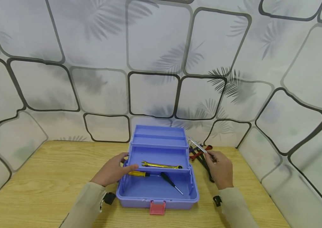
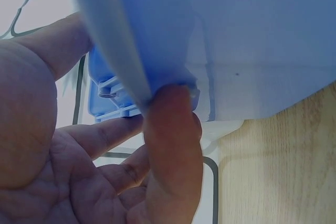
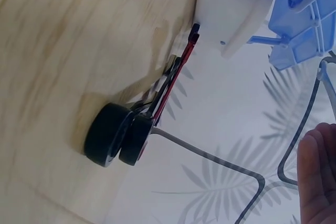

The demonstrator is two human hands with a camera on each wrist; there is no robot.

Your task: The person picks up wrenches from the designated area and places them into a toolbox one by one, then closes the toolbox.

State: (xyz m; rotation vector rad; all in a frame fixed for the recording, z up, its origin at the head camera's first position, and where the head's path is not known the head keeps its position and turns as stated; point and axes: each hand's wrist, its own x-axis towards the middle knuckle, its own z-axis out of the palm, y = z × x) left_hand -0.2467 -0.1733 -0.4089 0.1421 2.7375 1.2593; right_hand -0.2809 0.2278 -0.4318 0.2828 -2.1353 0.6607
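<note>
A periwinkle toolbox stands open with its tiers raised. My left hand grips the left edge of its lower tray, thumb over the rim; the left wrist view shows the fingers around the plastic edge. A gold-coloured wrench lies in that tray. In the bottom compartment are a yellow-handled screwdriver and a black-handled screwdriver. To the right of the box, my right hand holds a silver wrench up above the table, its far end near the upper tray.
Beside the toolbox on the right, a red wrench and black-handled tools lie on the wooden table. A patterned wall covering rises behind and at both sides. A pink latch hangs at the box front.
</note>
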